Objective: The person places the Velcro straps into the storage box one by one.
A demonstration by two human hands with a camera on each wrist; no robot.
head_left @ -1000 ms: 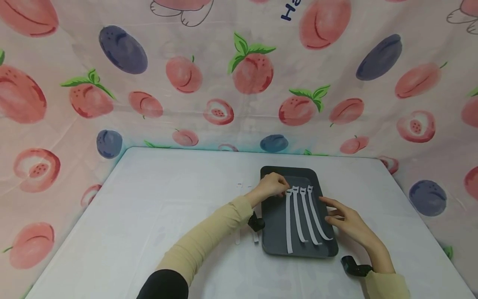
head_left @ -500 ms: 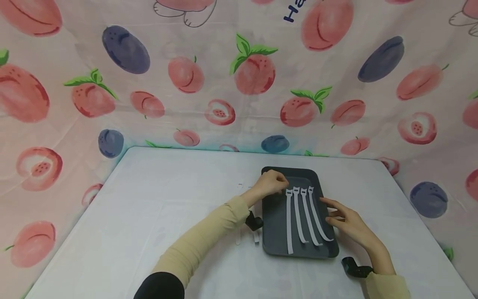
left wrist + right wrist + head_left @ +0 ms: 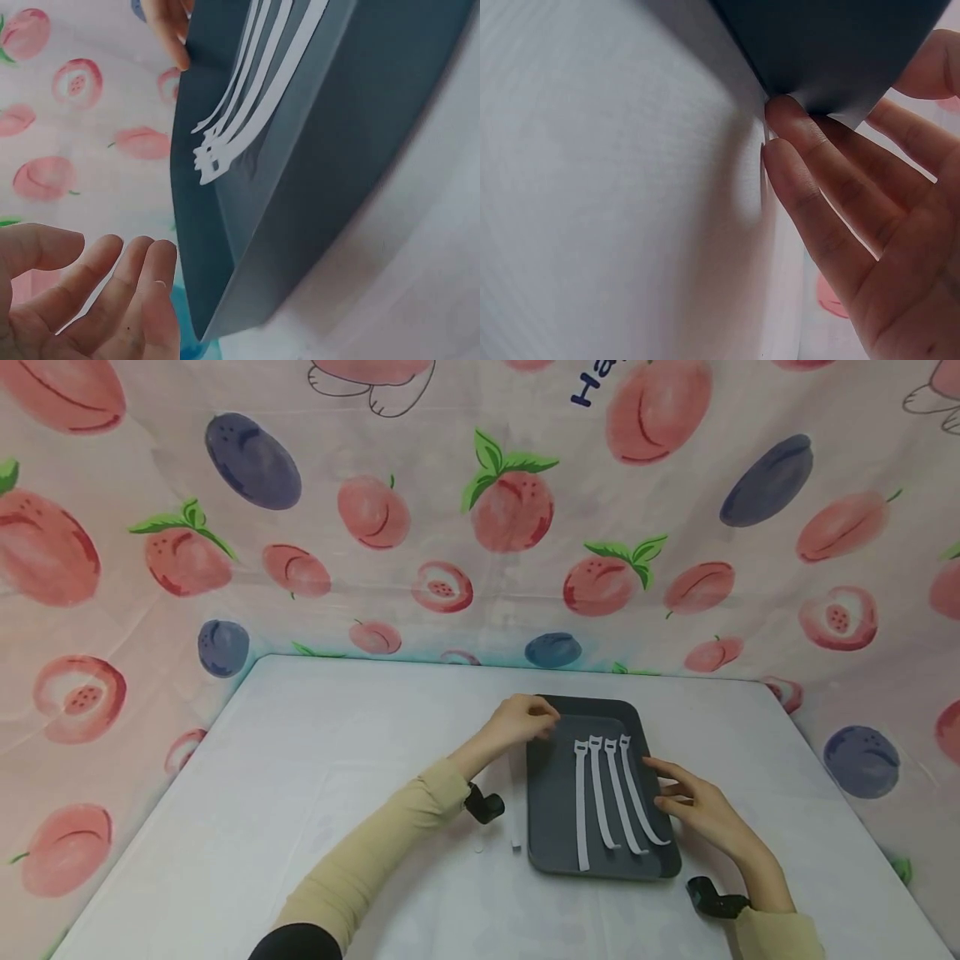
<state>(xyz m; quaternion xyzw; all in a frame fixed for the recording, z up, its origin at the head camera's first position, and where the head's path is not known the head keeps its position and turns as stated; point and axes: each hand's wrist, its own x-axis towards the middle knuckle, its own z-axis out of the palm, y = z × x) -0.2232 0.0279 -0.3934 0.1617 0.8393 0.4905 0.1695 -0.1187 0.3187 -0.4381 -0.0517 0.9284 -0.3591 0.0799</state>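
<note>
Several white cable-tie straps [image 3: 582, 810] with slotted heads lie side by side in a dark grey tray [image 3: 551, 827]. Their heads point to the tray's far end, and some tails curl at the near end. My left hand [image 3: 521, 720] hovers at the tray's far left corner. In the left wrist view its fingers [image 3: 101, 262] are loosely bent with nothing between them. On the other side, my right hand [image 3: 697, 802] rests against the tray's right edge. Its fingertips [image 3: 786, 116] touch the tray wall low by the table in the right wrist view.
Left of the tray, another white strap [image 3: 514, 810] lies on the white table [image 3: 337, 752], partly behind the left forearm. A fruit-print cloth [image 3: 442, 510] hangs behind the table. Each wrist wears a black camera [image 3: 483, 806].
My left hand has drawn away from the leftmost strap's head, moving left to the tray's edge, its fingers free of the strap. The right hand and the tray stay put.
</note>
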